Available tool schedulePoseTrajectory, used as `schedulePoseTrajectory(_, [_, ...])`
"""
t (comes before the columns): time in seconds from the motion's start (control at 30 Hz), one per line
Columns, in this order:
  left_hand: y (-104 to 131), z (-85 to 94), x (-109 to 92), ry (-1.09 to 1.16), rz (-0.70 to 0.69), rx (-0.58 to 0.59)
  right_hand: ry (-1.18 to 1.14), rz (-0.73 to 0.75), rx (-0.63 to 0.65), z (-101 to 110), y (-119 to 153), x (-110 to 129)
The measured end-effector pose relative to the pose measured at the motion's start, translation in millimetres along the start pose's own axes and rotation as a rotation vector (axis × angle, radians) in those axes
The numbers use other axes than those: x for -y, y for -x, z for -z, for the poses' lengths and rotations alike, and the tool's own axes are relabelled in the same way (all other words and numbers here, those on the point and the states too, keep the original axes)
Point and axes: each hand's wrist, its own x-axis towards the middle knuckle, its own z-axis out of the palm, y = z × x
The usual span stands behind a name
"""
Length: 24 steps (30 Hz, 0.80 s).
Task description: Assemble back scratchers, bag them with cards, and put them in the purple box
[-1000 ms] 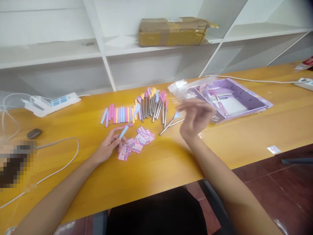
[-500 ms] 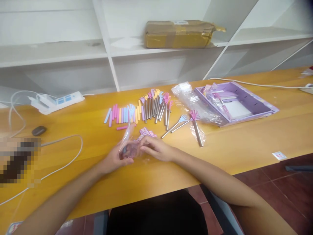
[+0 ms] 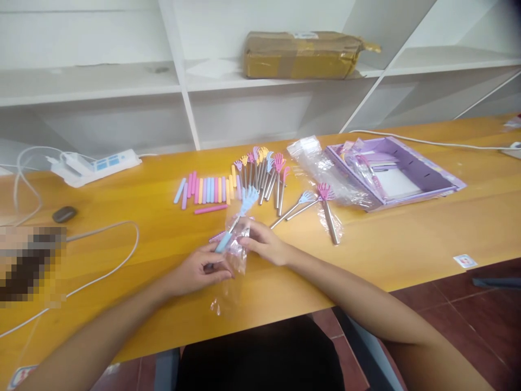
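My left hand [image 3: 201, 271] is closed around the lower end of a light-blue back scratcher [image 3: 224, 242]. Its hand-shaped head tilts up and to the right, away from me. Between thumb and fingers, my right hand [image 3: 266, 243] pinches a clear plastic bag [image 3: 241, 262], which hangs crumpled beside the scratcher's handle. Part of a purple printed card [image 3: 215, 237] shows behind the handle. Beyond my hands stand rows of coloured handle sleeves [image 3: 209, 190] and a cluster of metal-stemmed back scratchers [image 3: 260, 171], all lying on the table.
To the right, a pink back scratcher [image 3: 329, 214] lies on clear film near a purple box [image 3: 431, 193]. Plastic bags [image 3: 321, 168] rest against that box. A power strip [image 3: 100, 165] and cables are at the left, and a taped carton [image 3: 301, 57] sits on the shelf.
The blue back scratcher has tipped to the right and its blue handle now shows. The plastic bag has shifted from my left hand toward my right and hangs lower.
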Motion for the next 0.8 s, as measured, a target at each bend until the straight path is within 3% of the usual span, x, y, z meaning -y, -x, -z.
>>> schedulePoseTrajectory(0.13, [0.0,1.0,-5.7,-0.050,-0.039,0.124,-0.022,-0.097,-0.176,-0.2,-1.5,-6.6])
schedulePoseTrajectory(0.3, [1.4,4.5,-3.7,-0.108,-0.063,0.137,0.020,-0.096,-0.318,4.9,-4.9,-2.2])
schedulePoseTrajectory(0.57, [2.8,5.6,-3.2,-0.088,-0.052,0.122,0.084,0.157,-0.459,15.0,-5.5,3.3])
schedulePoseTrajectory(0.67, [3.5,6.0,-2.9,-0.067,-0.023,0.107,0.188,0.183,-0.424,21.1,-5.4,4.2])
schedulePoseTrajectory(0.8, [3.9,5.3,1.3,-0.092,-0.031,0.112,0.175,0.132,-0.253,19.6,-4.0,6.3])
